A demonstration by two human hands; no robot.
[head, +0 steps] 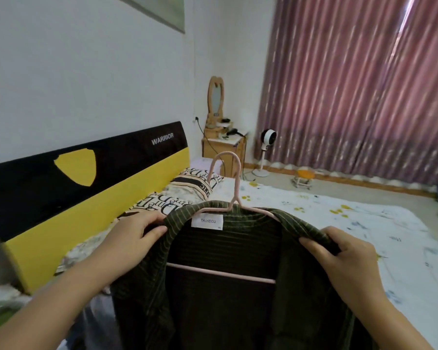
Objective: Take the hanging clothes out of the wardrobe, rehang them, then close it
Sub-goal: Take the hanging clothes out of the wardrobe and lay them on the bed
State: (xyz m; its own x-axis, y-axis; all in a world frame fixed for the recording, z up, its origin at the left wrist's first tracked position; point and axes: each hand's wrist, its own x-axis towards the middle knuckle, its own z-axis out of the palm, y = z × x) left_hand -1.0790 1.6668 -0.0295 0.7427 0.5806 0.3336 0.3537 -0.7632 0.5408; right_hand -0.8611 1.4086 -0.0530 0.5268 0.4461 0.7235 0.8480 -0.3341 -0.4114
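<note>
Head: both hands [132, 238] [349, 258] grip shirt [225, 299] over bed [364, 223].

Two bare forearms without sleeves; the left hand [132, 238] and right hand [349, 258] wear no rings or gloves.

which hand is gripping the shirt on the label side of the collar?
The left hand: it pinches the dark green striped shirt at the collar beside the white label. The right hand grips the opposite shoulder, away from the label.
</note>
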